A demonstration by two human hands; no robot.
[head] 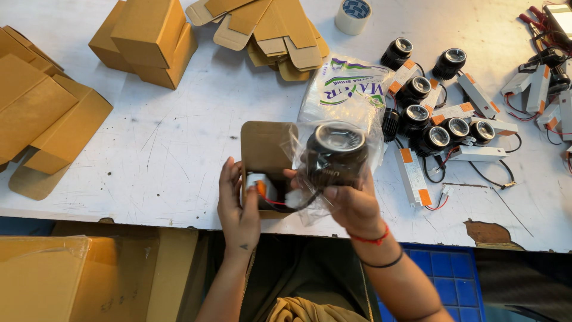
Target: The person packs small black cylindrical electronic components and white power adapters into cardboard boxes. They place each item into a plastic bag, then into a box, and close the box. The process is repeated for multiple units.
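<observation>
My right hand (353, 206) grips a black round spotlight (335, 154) wrapped in a clear plastic bag, held above the table's front edge. My left hand (237, 206) holds a small open brown cardboard box (266, 149), its flap standing up. A white driver unit with an orange end (257, 186) sits at the box's mouth, joined to the spotlight by red and black wires. Both hands are close together at the near edge of the white table (173, 149).
Closed brown boxes (149, 39) and flat box blanks (274, 30) lie at the back. More boxes (42, 113) sit left. A stack of plastic bags (348, 89), several black spotlights with white drivers (438, 128) and a tape roll (353, 15) lie right.
</observation>
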